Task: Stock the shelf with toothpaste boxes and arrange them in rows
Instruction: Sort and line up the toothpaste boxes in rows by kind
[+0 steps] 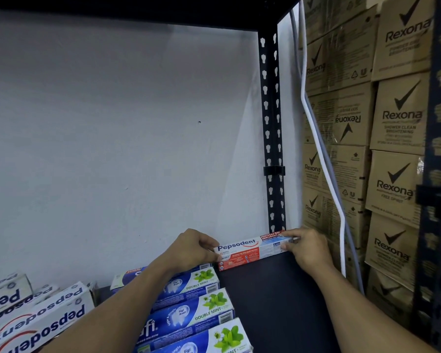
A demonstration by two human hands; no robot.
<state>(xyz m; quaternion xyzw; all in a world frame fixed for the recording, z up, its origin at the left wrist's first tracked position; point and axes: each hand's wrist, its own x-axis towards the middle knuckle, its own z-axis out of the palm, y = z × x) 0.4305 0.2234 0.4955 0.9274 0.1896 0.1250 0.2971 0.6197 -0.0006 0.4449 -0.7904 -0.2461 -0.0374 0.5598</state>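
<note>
At the back right corner of the dark shelf, a red-and-white toothpaste box lay lengthwise along the wall. The left hand pinched its left end and the right hand its right end, just behind blue boxes.

A Pepsodent box lies crosswise at the back of the shelf, close to the wall and at the foot of the post. The left grip holds its left end, the right grip its right end. Before it and to the left, Double Mint boxes lie side by side in a row running toward the front, under the left forearm. Further left lie more Pepsodent boxes, turned the opposite way. Right of the post, cables hang down, with stacked cartons beyond them.
</note>
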